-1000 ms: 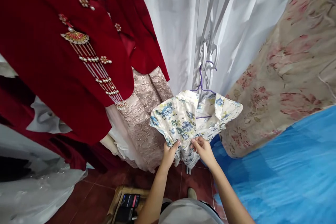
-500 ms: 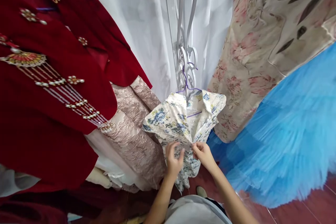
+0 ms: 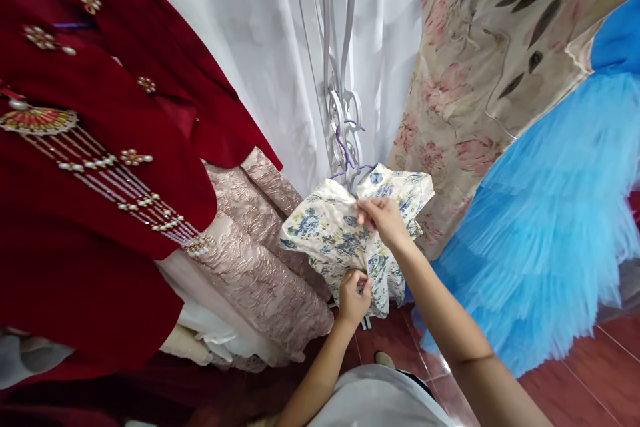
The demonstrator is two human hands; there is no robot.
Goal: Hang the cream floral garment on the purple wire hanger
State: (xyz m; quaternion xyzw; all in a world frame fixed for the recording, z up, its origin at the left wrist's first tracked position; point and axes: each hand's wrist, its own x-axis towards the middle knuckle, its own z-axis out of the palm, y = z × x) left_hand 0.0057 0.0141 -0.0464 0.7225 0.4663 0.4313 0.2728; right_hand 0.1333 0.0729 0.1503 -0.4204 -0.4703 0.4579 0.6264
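A child-size white dress with blue and yellow flowers [image 3: 345, 227] hangs on a thin purple hanger [image 3: 345, 153]. My right hand [image 3: 383, 219] is closed in a pinch at the neckline, at the top of the dress's middle seam. The zipper pull there is covered by my fingertips. Lower on the same seam, my left hand [image 3: 355, 293] pinches the dress fabric near the waist. Both edges of the opening now meet between my two hands.
A white metal stand [image 3: 336, 107] holds the hanger before white curtains [image 3: 250, 27]. On the left hang a dark red velvet jacket [image 3: 125, 213] with a beaded ornament and a pink brocade skirt [image 3: 250, 267]. A beige floral dress [image 3: 450, 107] and blue tulle [image 3: 540, 233] hang right, over red tiles [image 3: 575, 380].
My right hand has moved up the seam from waist to neckline, and the V-shaped opening has closed. My left hand, loosely open before, now pinches the fabric at the seam.
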